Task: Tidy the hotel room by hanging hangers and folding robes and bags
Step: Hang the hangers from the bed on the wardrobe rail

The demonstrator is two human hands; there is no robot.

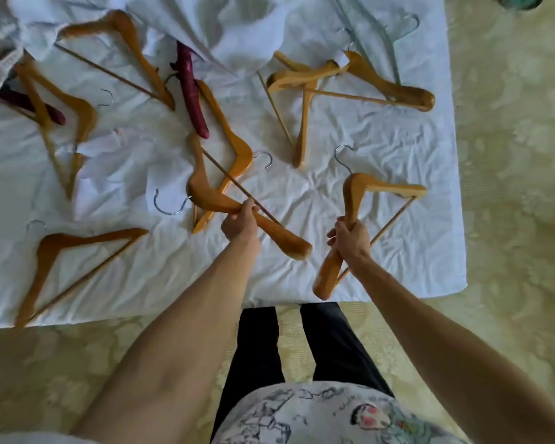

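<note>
rumpled white bedsheet (350, 149) strewn with wooden hangers (305, 88), patterned carpet (510, 155) around.

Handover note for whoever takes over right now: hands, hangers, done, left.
Left hand: grip closed on one arm of a tan wooden hanger with a chrome hook, lying among others on the white bedsheet.
Right hand: grip closed on a second tan wooden hanger, hook pointing away.
Elsewhere on the sheet: more wooden hangers, two maroon padded hangers, clear wire hangers.
Done: none visibly hung.
Left: hang every hanger; robes and bags unfolded.
</note>
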